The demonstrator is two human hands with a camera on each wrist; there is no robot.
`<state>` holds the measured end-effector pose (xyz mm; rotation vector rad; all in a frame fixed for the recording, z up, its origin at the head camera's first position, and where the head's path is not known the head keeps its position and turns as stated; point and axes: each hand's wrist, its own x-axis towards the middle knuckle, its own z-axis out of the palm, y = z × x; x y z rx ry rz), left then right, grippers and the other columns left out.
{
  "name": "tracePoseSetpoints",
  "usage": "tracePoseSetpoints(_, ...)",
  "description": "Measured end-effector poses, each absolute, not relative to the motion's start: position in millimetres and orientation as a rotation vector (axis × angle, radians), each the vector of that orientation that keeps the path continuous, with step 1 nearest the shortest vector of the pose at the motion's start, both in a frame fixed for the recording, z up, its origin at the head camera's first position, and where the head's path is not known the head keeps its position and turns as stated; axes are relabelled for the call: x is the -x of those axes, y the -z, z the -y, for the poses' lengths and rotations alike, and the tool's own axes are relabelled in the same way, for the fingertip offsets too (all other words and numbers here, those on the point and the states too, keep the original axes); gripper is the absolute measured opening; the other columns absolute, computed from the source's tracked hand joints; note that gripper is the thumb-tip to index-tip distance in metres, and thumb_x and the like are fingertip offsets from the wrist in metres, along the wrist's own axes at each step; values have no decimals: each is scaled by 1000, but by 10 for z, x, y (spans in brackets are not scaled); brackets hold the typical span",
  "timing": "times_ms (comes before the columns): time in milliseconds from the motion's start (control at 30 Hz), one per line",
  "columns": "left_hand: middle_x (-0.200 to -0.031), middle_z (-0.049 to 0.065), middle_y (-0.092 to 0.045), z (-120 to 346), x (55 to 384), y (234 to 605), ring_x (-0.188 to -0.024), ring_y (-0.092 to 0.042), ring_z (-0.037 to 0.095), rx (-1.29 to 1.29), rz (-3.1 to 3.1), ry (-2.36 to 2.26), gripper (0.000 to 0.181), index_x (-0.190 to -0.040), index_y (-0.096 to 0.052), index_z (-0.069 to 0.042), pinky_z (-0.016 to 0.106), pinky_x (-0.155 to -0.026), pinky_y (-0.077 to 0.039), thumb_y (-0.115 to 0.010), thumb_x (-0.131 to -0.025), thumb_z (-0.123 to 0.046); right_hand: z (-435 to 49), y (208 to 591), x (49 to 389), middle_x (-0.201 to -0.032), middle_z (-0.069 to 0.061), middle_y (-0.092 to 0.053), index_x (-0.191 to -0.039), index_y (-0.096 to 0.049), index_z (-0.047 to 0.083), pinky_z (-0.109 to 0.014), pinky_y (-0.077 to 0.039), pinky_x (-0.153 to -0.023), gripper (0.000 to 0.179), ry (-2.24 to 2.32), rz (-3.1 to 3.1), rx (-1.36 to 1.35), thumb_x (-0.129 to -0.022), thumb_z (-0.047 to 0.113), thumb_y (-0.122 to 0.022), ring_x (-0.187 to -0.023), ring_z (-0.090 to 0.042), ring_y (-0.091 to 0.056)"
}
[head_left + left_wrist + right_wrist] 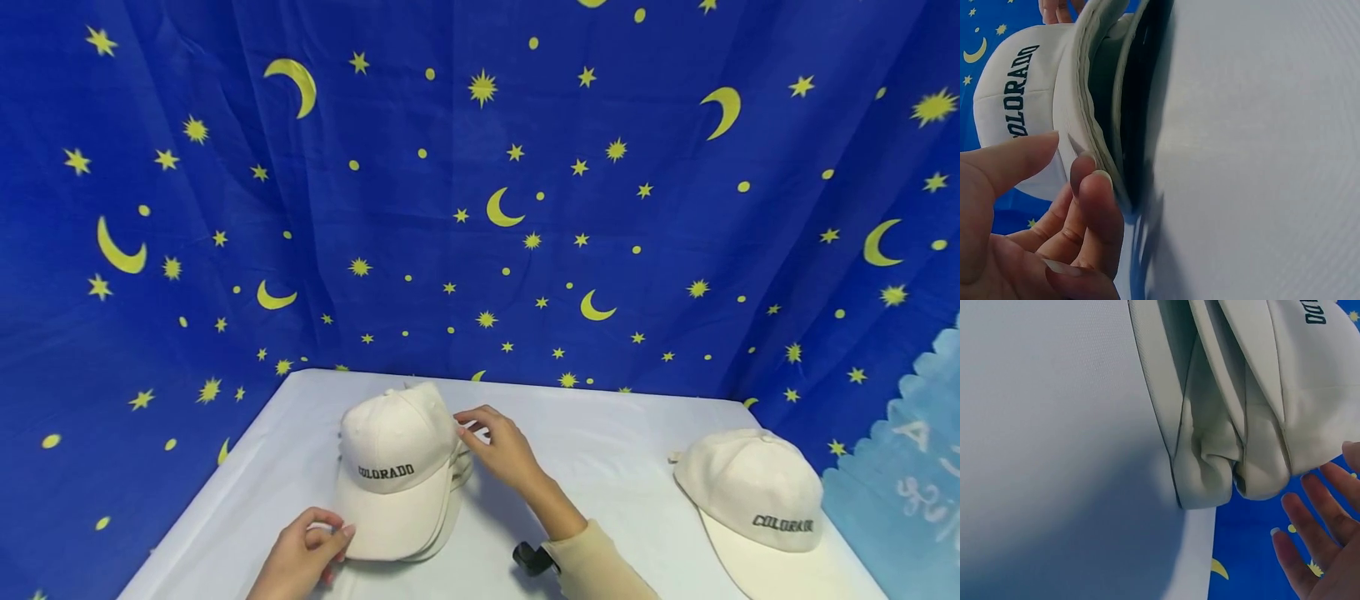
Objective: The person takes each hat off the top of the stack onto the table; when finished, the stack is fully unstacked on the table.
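Observation:
A stack of cream baseball caps stands on the left part of the table, its top cap point(390, 442) lettered COLORADO in dark thread. Under it, the brims and sides of the lower caps point(1207, 469) show in the right wrist view. My left hand point(303, 550) is at the near left corner of the top brim point(1067, 125), fingers loosely bent and fingertips right at its edge. At the right side of the crown is my right hand point(498, 446), its fingers point(1297, 531) spread and relaxed with nothing held.
Another cream COLORADO cap point(757, 492) sits at the right of the white-covered table point(592, 442). Behind and beside the table hangs a blue cloth point(450, 250) with yellow moons and stars. A light blue scalloped panel point(915, 467) is at the far right.

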<state>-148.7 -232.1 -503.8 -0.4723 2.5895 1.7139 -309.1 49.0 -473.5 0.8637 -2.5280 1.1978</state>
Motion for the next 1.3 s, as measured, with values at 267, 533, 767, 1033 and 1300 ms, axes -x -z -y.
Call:
tracePoseSetpoints(267, -71, 1, -67, 2376, 1520, 5059, -57, -58, 20, 523, -2600, -1605, 54, -124, -50, 7, 34, -56, -47, -73, -96, -33, -460, 4732, 3083, -112, 5, -71, -119, -73, 17, -37, -54, -83, 24, -1173, 2540, -870, -101, 30, -66, -97, -12, -68)
tracePoseSetpoints(533, -73, 0, -67, 2410, 1510, 5061, -58, -59, 20, 523, -2576, -1532, 80, -130, -50, 14, 36, -61, -46, -72, -91, -52, -434, 4779, 3119, -107, 7, -70, -117, -75, 18, -40, -54, -83, 22, -1259, 2514, -826, -99, 28, -70, -94, -11, -67)
tracePoseSetpoints(767, -75, -1, -68, 2431, 1518, 5054, -60, -61, 20, 532, -2574, -1472, 81, -127, -54, 13, 35, -63, -47, -72, -89, -57, -376, 4821, 3134, -104, 3, -70, -110, -77, 13, -32, -55, -78, 17, -1450, 2408, -803, -97, 23, -73, -93, -14, -67)
tracePoseSetpoints(1033, -77, -2, -70, 2431, 1520, 5042, -61, -63, 20, 542, -2562, -1486, 76, -125, -54, 12, 35, -65, -46, -74, -90, -53, -314, 4862, 3143, -102, 3, -70, -106, -78, 14, -26, -54, -72, 15, -1532, 2375, -734, -95, 24, -75, -91, -14, -67)
tracePoseSetpoints(1300, -75, -2, -67, 2442, 1529, 5039, -63, -62, 19, 551, -2574, -1453, 78, -124, -54, 11, 35, -69, -44, -73, -89, -56, -289, 4863, 3142, -96, 6, -70, -102, -79, 15, -26, -54, -71, 10, -1560, 2338, -714, -95, 21, -76, -88, -12, -66)
